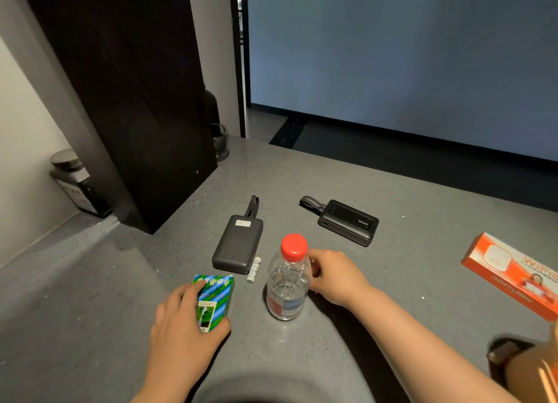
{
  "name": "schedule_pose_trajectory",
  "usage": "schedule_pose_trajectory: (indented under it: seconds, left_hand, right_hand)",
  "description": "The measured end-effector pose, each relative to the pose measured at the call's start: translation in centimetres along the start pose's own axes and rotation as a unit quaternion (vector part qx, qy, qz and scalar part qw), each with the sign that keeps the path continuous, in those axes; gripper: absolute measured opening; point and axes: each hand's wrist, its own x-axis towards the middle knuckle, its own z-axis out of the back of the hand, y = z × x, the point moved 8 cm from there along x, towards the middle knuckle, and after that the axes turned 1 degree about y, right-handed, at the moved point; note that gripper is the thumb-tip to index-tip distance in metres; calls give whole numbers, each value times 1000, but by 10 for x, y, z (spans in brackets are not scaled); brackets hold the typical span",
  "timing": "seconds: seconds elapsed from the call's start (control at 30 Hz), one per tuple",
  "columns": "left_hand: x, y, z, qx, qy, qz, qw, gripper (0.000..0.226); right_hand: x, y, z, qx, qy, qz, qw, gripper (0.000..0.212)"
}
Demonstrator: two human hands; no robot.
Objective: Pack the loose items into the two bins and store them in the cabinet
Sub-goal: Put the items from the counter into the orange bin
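On the grey counter [392, 251], my left hand [181, 321] grips a small green and blue box [216, 297], thumb at its near corner. A clear plastic bottle with a red cap [288, 282] stands upright in the middle. My right hand [335, 276] is at its right side with fingers curled toward it; whether they touch is hidden by the bottle. A black power bank [238, 242] with a strap lies beyond the box, a small white tube [254, 269] beside it. A second black power bank [348, 221] lies further right. No bins are in view.
An orange and white carton [513, 273] lies at the right edge. A dark tall panel [136, 100] rises at the back left, with a dark jar [75, 182] and a glass [219, 140] near it. The counter's far edge drops to a dark floor.
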Motion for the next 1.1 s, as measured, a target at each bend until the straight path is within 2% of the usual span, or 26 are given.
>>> schedule_pose_trajectory:
  seconds: [0.17, 0.3, 0.4, 0.67, 0.77, 1.1]
  left_hand:
    - [-31, -16, -9, -12, 45, -46, 998, 75]
    - [-61, -30, -18, -22, 90, -71, 993, 85]
    - [-82, -51, -21, -30, 109, -107, 988, 84]
    - [-130, -164, -35, -116, 129, -272, 946, 78]
    - [-145, -205, -40, -140, 123, -306, 934, 77]
    - [-197, -322, -60, -188, 163, -389, 887, 74]
  right_hand:
    - [-32, -20, 0, 12, -22, -65, 998, 25]
    - [-65, -32, -3, 41, -31, -95, 994, 19]
    - [-96, -29, 15, 64, -73, -89, 991, 13]
    - [-199, -32, 89, 110, -186, -67, 974, 17]
    - [-244, -48, 115, 107, -228, -71, 965, 16]
    - [-372, -159, 174, 135, -323, -197, 916, 18]
